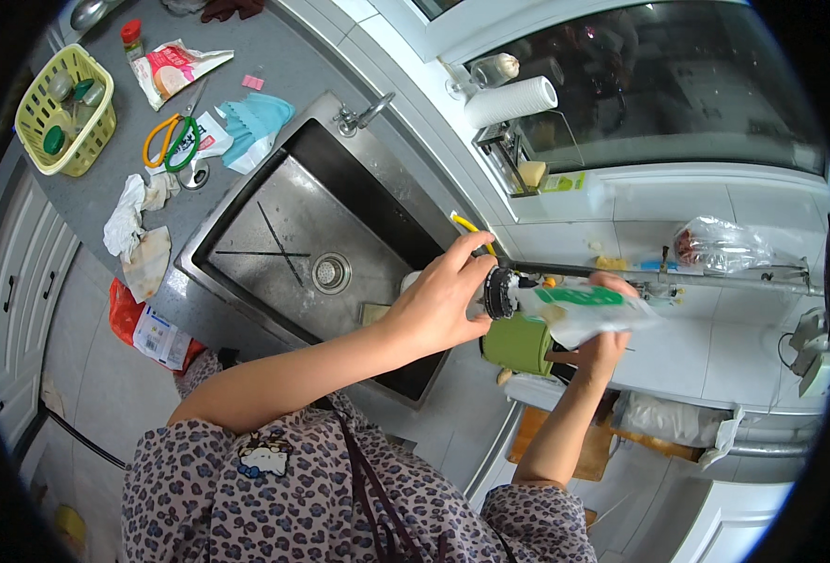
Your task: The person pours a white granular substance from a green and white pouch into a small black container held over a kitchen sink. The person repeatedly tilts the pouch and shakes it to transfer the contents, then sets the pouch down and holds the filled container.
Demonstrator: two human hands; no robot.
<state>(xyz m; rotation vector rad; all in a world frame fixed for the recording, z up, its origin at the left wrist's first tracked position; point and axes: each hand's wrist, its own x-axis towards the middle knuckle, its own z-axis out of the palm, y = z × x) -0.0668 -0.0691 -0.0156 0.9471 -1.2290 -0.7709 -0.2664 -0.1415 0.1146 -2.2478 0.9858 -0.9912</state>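
My left hand [432,302] grips a small container with a black rim [499,292], thumb and fingers spread around it. White residue marks the black rim. The container's body is mostly hidden by my fingers. My right hand [600,355] holds a white plastic bag with green print [584,302], blurred at its far end. The bag lies sideways, its left end close to the black rim; whether they touch I cannot tell. Both hands are above the right end of the stainless steel sink [295,183]. Two dark chopsticks [274,243] lie crossed in its basin.
A faucet [365,116] rises at the sink's back edge. On the grey counter are scissors [175,141], a blue cloth-like item [256,123], crumpled tissue [126,218] and a yellow basket [63,165] of jars. A green container [517,345] stands below the bag. Paper towels [513,102] lie by the window.
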